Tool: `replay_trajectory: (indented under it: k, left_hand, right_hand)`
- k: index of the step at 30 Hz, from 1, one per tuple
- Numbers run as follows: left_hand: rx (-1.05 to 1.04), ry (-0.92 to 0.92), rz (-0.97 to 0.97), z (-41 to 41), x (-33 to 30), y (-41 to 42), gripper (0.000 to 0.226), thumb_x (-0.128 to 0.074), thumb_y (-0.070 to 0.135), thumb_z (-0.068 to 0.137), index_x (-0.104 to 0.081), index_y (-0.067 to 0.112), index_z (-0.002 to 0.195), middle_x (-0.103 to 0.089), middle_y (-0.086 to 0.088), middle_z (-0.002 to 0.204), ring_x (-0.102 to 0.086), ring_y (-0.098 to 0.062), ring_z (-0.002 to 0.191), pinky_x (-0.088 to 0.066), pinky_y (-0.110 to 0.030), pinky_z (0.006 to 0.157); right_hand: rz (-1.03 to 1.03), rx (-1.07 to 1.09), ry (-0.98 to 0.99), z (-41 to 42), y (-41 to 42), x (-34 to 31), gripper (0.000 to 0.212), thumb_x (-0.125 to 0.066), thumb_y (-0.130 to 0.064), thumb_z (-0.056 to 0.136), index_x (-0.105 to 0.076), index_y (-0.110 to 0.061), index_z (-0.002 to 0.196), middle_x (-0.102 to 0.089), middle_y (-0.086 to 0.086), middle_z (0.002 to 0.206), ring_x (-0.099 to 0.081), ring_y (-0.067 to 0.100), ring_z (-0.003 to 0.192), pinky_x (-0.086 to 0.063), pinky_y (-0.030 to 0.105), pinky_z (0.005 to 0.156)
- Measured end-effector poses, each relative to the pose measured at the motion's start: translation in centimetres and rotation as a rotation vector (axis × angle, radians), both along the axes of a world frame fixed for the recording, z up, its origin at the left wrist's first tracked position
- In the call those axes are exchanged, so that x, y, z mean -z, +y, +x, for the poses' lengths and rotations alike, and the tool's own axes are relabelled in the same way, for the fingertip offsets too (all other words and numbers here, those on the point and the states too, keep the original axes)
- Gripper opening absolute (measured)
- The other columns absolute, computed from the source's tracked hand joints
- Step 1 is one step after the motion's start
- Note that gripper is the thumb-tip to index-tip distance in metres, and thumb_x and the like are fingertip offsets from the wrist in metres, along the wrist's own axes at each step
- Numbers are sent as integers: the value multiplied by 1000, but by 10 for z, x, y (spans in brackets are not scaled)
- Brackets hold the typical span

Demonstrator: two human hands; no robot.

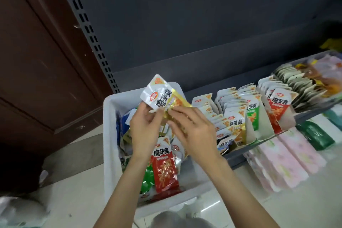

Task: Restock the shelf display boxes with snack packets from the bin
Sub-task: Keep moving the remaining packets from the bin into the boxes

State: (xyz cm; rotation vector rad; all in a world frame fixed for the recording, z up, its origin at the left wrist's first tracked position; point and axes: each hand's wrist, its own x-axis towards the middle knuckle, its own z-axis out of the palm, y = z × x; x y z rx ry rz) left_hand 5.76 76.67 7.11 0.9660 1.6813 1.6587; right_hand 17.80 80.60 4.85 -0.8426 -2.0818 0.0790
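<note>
Behind both hands (172, 126), packets (162, 96) half-hidden.

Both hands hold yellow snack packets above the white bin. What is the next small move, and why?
Probably carry the yellow packets, held by the left hand and right hand over the white bin, rightward to the yellow-fronted display box on the shelf. Its front packet seems to match them, and the boxes beside it show green and red fronts.
</note>
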Motion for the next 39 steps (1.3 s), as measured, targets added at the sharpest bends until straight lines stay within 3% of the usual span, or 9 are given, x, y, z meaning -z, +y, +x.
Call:
replay_trajectory:
  k: [3,6,8,10,15,21,30,35,39]
  left_hand:
    - [237,108,65,32,-25,15,29,-60,10,90,-57,37,100,-69,24,83,-69,-7,73,-57,-33,70]
    - [463,192,73,72,-32,36,31,-62,16,89,-54,43,101,-66,32,84,-68,-1,78,-55,-21,69]
    - [573,243,84,97,-31,52,27,-63,17,89,-55,37,105,-66,27,90,-67,0,82,-54,-19,73]
    - [635,319,85,115,-27,69,20,-61,20,90,-59,21,110,-68,13,96,-66,-2,85,-54,-22,76]
    - [598,492,56,125,-7,101,13,-64,22,88,-67,21,101,-70,10,94,-63,0,81,-51,-16,73]
    - [634,778,-148,122,26,114,15,-61,28,90,-67,28,103,-72,9,94,-66,-2,79,-56,-26,73]
    - [617,946,-220,114,41,123,14,-61,29,90,-66,29,103,-69,13,98,-62,-3,86,-54,-23,72]
    - [579,1068,-271,113,42,129,19,-56,37,91,-61,26,107,-69,11,100,-64,-9,88,-52,-27,72]
    - [618,1082,-283,116,44,132,14,-55,32,92,-62,23,101,-70,8,98,-65,-9,81,-51,-24,69]
  right_hand:
    - [-169,190,190,52,1,-28,32,-66,-24,88,-63,-16,119,-59,-1,116,-60,9,90,-47,13,79]
    - [-412,328,294,105,7,-46,48,-69,-29,85,-48,-36,128,-56,-15,114,-61,2,80,-47,11,69]
    - [-474,364,314,136,15,-48,41,-70,-27,84,-51,-38,119,-60,-17,100,-64,5,80,-48,14,69]
    - [-479,435,254,161,28,-40,23,-71,-26,83,-59,-24,103,-62,-16,84,-63,4,73,-45,8,66]
    - [-671,409,199,184,57,8,12,-65,-24,88,-60,-13,90,-67,-7,78,-66,12,75,-55,40,70]
    - [-800,484,-72,176,65,52,18,-67,-26,87,-59,-10,85,-65,3,86,-60,16,75,-46,24,63]
    - [-706,528,-79,165,70,69,35,-67,-16,85,-56,-11,118,-61,8,115,-62,25,98,-55,38,80]
    - [-720,543,-32,161,81,68,28,-69,-22,84,-63,-12,109,-62,5,107,-62,23,88,-54,35,74]
    - [-799,538,-58,160,89,64,25,-69,-28,83,-56,-14,99,-57,1,97,-59,19,80,-52,37,73]
